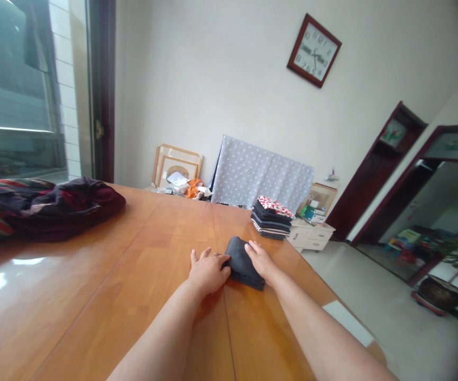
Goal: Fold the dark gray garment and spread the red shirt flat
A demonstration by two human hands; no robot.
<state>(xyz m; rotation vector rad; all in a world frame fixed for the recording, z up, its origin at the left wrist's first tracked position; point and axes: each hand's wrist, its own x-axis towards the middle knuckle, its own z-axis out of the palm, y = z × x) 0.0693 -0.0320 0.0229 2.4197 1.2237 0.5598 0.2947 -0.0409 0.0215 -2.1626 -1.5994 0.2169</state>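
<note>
A folded dark garment lies on the wooden table in front of me, made into a small, compact bundle. My left hand is at its left edge, fingers spread, with the index finger and thumb touching the cloth. Across its right side rests my right hand, fingers stretched out over the fabric. Beyond the bundle, near the table's far right edge, stands a neat stack of folded clothes, mostly dark, with a red-and-white patterned piece on top.
Rumpled dark and striped clothes are heaped on the left of the table. Past the far edge are picture frames and a grey dotted cloth. A white cabinet and a potted plant stand to the right.
</note>
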